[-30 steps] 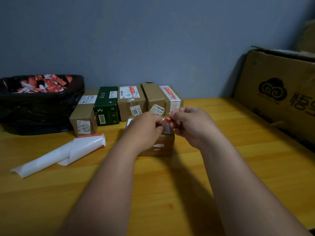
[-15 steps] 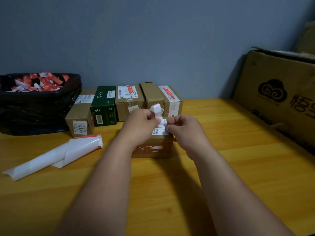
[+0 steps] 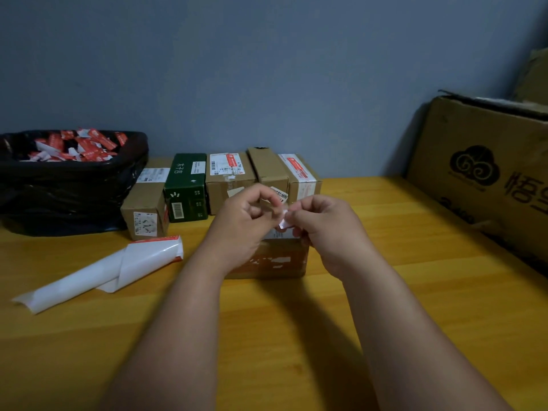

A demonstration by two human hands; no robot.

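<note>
Looks like some parcel-sorting corner: a row of small labelled cardboard shipping boxes (image 3: 225, 185) on a yellow wooden table (image 3: 430, 292) by a blue-grey wall (image 3: 267, 69). Black plastic bin bag (image 3: 71, 197) full of red-and-white label scraps (image 3: 80, 143), plus a big brown printed carton (image 3: 489, 179).

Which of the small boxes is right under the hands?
The lone brown box in front, torn label scraps on its near face; the other five stand in a row behind.

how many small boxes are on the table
6. A back row of five: leftmost brown box, green box, labelled brown box, plain brown box, red-labelled box. The near box sits behind the left hand and right hand. Others could be hidden.
</note>
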